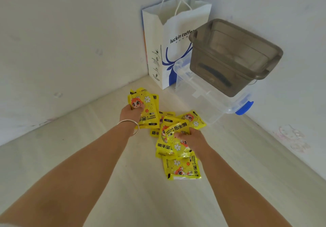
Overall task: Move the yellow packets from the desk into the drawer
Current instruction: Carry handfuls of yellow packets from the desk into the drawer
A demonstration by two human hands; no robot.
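Reaching forward, left hand (131, 113) and right hand (195, 141) each grip yellow packets (182, 169).

Both my forearms run bare from the bottom corners of view, converging toward the middle. My left hand (131, 113) sits farther forward, back of hand up, fingers curled under and gripping a small stack of yellow packets (147, 108); a thin silver bangle (129, 123) rings that wrist. My right hand (193, 139) is lower and nearer, thumb and fingers pinching one packet (176, 138) at its edge.
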